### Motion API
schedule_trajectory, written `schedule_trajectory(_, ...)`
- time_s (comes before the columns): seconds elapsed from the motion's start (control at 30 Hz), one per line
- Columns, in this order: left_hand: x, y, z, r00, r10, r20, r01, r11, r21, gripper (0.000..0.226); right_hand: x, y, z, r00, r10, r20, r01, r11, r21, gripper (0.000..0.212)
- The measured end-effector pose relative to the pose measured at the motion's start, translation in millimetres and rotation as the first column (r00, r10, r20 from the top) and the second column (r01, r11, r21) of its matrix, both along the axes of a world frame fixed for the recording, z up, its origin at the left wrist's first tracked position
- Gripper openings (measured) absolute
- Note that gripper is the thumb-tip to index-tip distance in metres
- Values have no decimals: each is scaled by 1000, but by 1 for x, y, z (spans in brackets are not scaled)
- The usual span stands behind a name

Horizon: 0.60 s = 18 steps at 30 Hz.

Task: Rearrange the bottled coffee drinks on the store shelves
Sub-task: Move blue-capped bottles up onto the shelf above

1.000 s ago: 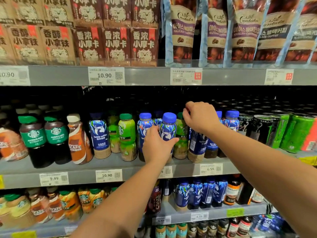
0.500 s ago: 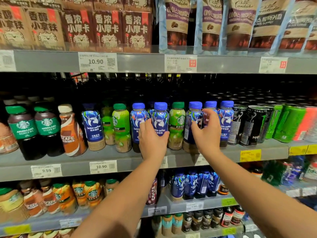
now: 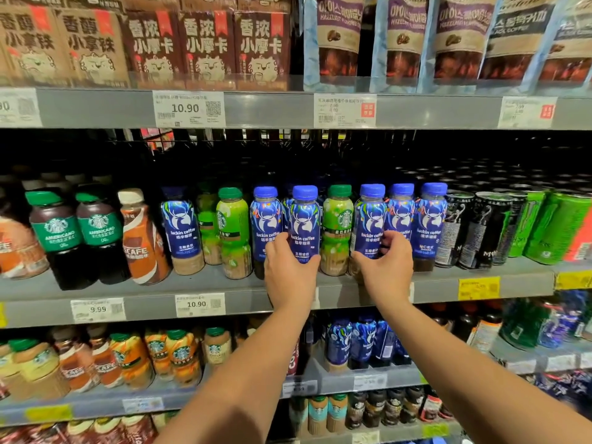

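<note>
Head view shows the middle shelf [image 3: 224, 285] carrying a front row of coffee bottles with labels turned to the aisle, likely so shoppers can read them; cans [image 3: 490, 229] fill its right end. Blue and green bottles are mixed along the row, which is probably what the tidying is meant to sort. A green bottle [image 3: 338, 225] stands between the two being handled, close against both. The left hand [image 3: 290, 274] grasps the left blue bottle [image 3: 304, 225] round its lower body, thumb on the right side and fingers curled round the left. The right hand [image 3: 384, 267] likewise clasps the right blue bottle [image 3: 370, 224] low down. Both bases are hidden, so I cannot tell whether either is lifted. The low grips seem meant to keep the bottles upright while moved.
</note>
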<state>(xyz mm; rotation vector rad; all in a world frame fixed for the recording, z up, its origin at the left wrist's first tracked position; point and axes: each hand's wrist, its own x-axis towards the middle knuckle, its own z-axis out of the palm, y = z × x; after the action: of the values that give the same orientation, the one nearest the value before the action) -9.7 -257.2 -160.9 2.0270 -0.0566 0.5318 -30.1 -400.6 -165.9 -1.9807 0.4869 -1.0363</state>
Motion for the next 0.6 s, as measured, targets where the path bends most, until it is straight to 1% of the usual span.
schedule_trajectory(0.07, -2, 1, -1, 1000, 5, -4, -5, 1000, -5, 63, -2, 1, 2, 999, -32, 15, 31, 998, 53, 55)
schedule_trajectory(0.13, -4, 3, 1, 1000, 24, 2, -24, 1000, 0, 62, -7, 4, 6, 997, -53, 53, 50, 997, 55, 49)
schedule_trajectory(0.2, -5, 9, 10, 998, 55, 34, -55, 998, -14, 57, -10, 10, 16, 997, -8, 77, 9, 1000, -11, 39)
schedule_trajectory(0.27, -3, 16, 22, 993, 87, 74, -82, 995, -65, 46, -7, 17, 29, 997, 62, 54, -57, 994, -92, 34)
schedule_trajectory(0.37, 4, 30, 38, 981, 158, 115, -144, 982, -125, 36, 2, 26, 42, 994, 113, 10, -110, 981, -158, 37)
schedule_trajectory(0.43, 9, 40, 41, 971, 211, 114, -196, 972, -132, 40, 7, 31, 46, 994, 110, -9, -110, 978, -178, 41)
schedule_trajectory(0.5, 13, 48, 41, 966, 244, 88, -232, 964, -127, 52, 9, 34, 52, 995, 103, -16, -104, 977, -186, 45)
schedule_trajectory(0.6, 19, 57, 40, 966, 254, 51, -245, 960, -135, 70, 15, 38, 63, 996, 80, -38, -84, 986, -147, 56)
